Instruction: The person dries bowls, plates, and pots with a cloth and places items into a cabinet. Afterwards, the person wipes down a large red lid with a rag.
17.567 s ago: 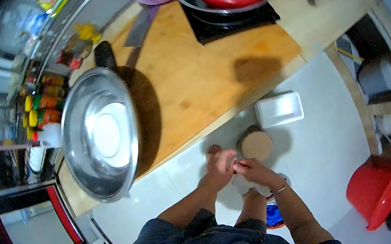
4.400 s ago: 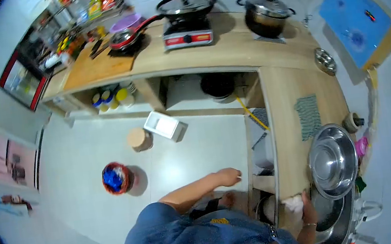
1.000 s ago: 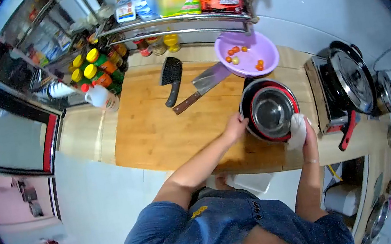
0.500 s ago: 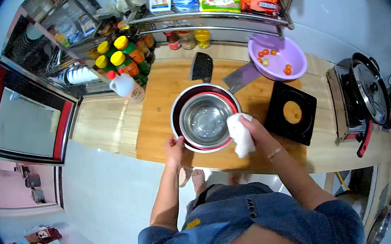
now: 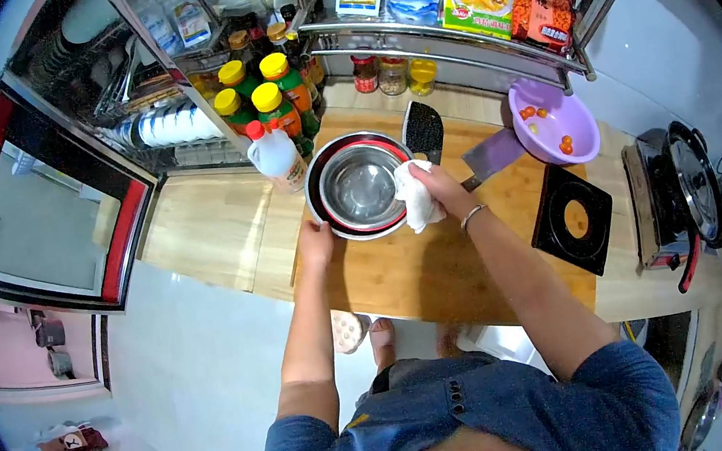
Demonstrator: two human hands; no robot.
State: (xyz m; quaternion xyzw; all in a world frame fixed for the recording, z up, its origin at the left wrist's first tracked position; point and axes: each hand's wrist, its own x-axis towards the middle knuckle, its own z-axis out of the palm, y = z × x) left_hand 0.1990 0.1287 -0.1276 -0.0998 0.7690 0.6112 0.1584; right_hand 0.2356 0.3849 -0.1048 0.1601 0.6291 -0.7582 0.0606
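Observation:
A stack of nested metal bowls (image 5: 315,204), with a red rim showing between the outer one and the shiny inner bowl (image 5: 357,182), is at the left back of the wooden cutting board (image 5: 387,282). My left hand (image 5: 317,241) grips the outer bowl's lower left edge. Bunched in my right hand (image 5: 444,189) is a white cloth (image 5: 415,199), which lies against the right rim of the stack. Whether those fingers also grip the rim is hidden. Behind the bowls lies a black, speckled object (image 5: 422,129), and a cleaver (image 5: 494,156) rests to the right.
A purple basin (image 5: 582,125) holds several small tomatoes. Nearby are a black square stand (image 5: 551,231) and a gas stove (image 5: 650,212) with a lidded pan (image 5: 694,179). Sauce bottles and a white jug (image 5: 276,159) stand close behind the bowls, below a metal shelf (image 5: 445,34).
Both hands have carried the bowl stack away from my body and leftward across the board, closer to the white jug. My arms are stretched further. The camera view has shifted too.

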